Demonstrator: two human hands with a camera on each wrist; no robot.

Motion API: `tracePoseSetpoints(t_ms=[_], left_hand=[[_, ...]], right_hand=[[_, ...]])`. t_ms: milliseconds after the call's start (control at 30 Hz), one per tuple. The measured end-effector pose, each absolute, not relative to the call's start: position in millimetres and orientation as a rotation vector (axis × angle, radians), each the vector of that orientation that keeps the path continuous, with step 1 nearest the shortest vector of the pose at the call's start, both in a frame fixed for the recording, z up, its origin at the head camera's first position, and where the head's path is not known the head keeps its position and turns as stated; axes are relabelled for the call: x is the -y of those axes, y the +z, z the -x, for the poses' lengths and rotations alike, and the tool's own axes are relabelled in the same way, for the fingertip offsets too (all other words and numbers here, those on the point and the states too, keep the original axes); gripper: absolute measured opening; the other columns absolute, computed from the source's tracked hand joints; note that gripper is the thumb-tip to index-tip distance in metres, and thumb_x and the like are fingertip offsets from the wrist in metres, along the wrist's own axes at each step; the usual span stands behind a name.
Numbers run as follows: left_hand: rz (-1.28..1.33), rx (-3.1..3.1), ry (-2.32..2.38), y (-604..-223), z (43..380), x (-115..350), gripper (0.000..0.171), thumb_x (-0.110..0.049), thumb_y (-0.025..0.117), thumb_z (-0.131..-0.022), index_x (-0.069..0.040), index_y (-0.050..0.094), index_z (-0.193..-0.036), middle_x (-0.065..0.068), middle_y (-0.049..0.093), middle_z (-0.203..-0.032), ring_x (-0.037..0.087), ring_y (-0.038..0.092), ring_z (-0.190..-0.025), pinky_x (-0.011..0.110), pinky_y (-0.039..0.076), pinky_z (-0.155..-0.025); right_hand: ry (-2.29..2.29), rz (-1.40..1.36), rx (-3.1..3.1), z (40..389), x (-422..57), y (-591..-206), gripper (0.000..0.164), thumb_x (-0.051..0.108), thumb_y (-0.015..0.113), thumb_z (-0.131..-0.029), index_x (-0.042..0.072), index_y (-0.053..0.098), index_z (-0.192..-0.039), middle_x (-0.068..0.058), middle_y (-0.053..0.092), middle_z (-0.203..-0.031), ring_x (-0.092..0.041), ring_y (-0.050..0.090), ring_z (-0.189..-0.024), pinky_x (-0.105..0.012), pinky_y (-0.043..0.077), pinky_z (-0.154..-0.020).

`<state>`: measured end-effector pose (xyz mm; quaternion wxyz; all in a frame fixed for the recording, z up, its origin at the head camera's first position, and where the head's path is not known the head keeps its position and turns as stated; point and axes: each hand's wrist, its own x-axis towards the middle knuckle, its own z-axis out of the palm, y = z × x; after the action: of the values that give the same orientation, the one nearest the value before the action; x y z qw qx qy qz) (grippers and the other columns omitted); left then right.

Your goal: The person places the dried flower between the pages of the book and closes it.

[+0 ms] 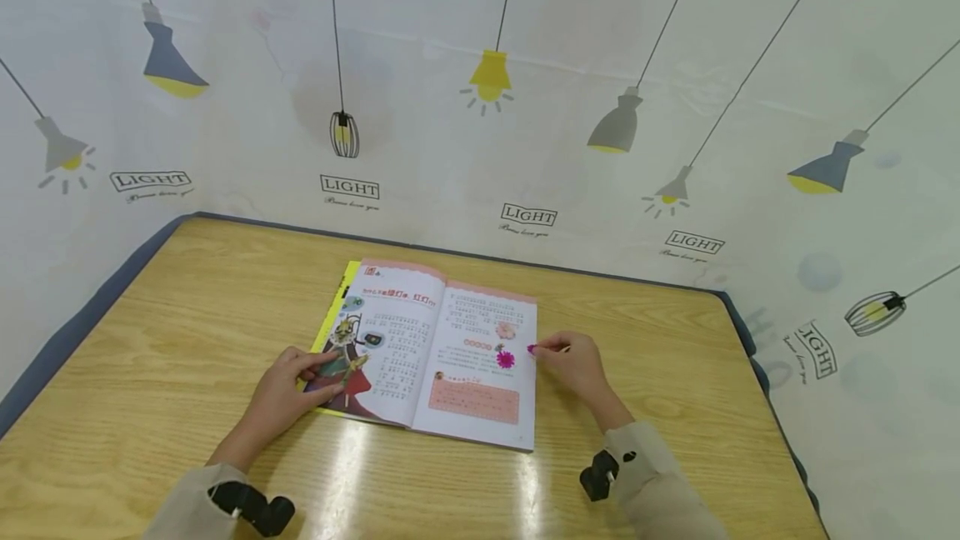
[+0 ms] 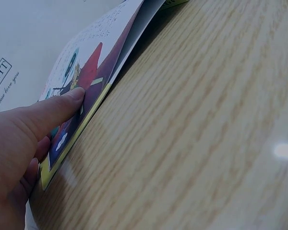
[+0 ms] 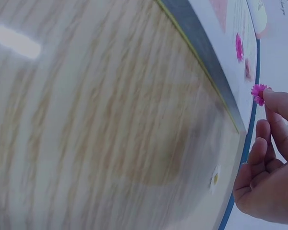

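An open book lies on the table, with printed text and a cartoon figure on its left page. My left hand rests at the book's lower left edge. Its thumb lies straight on the page in the left wrist view, with the other fingers partly hidden behind it. Just off the right page's edge, my right hand pinches a small magenta flower between thumb and forefinger. A bigger magenta flower and a pale pink flower show on the right page.
In the right wrist view, a small white flower with a yellow centre lies on the wooden table near my right hand. A white sheet printed with lamps stands behind the table. Dark blue edging runs along the table's back.
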<state>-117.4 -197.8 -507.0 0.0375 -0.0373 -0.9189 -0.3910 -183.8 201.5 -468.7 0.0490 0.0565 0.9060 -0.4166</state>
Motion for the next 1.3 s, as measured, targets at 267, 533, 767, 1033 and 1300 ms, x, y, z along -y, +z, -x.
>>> tracePoseSetpoints(t_ms=[267, 533, 767, 1033, 1300], left_hand=[[0.123, 2.815, -1.198, -508, 117, 199, 0.048, -0.023, 0.079, -0.075, -0.003, 0.065, -0.117, 0.005, 0.047, -0.089, 0.018, 0.047, -0.08, 0.03, 0.04, -0.067], [0.108, 2.828, -1.201, -506, 117, 198, 0.049, -0.024, 0.078, -0.075, -0.003, 0.065, -0.117, 0.005, 0.047, -0.089, 0.018, 0.046, -0.08, 0.03, 0.04, -0.067], [0.117, 2.82, -1.21, -505, 118, 199, 0.049, -0.026, 0.078, -0.075, -0.003, 0.065, -0.117, 0.006, 0.047, -0.089, 0.017, 0.046, -0.08, 0.03, 0.039, -0.067], [0.124, 2.808, -1.22, -509, 118, 200, 0.048, -0.023, 0.079, -0.074, -0.003, 0.065, -0.116, 0.005, 0.047, -0.088, 0.017, 0.046, -0.08, 0.03, 0.04, -0.067], [0.118, 2.811, -1.212, -509, 118, 199, 0.05, -0.025, 0.079, -0.074, -0.004, 0.065, -0.116, 0.005, 0.047, -0.089, 0.017, 0.047, -0.081, 0.031, 0.04, -0.068]], right_hand=[[-1.262, -0.098, -2.725, 191, -184, -466, 0.011, 0.016, 0.072, -0.082, 0.005, 0.071, -0.085, -0.004, 0.062, -0.083, -0.019, 0.05, -0.078, -0.027, 0.041, -0.064], [-1.252, 0.021, -2.739, 198, -164, -466, 0.012, 0.014, 0.075, -0.079, 0.003, 0.071, -0.081, -0.003, 0.062, -0.077, -0.017, 0.05, -0.072, -0.026, 0.04, -0.06], [-1.243, 0.005, -2.671, 205, -150, -470, 0.013, 0.015, 0.075, -0.079, 0.004, 0.07, -0.084, -0.003, 0.063, -0.077, -0.014, 0.053, -0.066, -0.024, 0.043, -0.059], [-1.227, 0.033, -2.633, 204, -139, -466, 0.011, 0.015, 0.074, -0.08, 0.004, 0.07, -0.083, -0.003, 0.062, -0.072, -0.013, 0.052, -0.06, -0.024, 0.043, -0.055], [-1.196, 0.07, -2.652, 204, -133, -465, 0.011, 0.015, 0.074, -0.08, 0.004, 0.071, -0.082, -0.002, 0.061, -0.067, -0.013, 0.051, -0.054, -0.024, 0.041, -0.05]])
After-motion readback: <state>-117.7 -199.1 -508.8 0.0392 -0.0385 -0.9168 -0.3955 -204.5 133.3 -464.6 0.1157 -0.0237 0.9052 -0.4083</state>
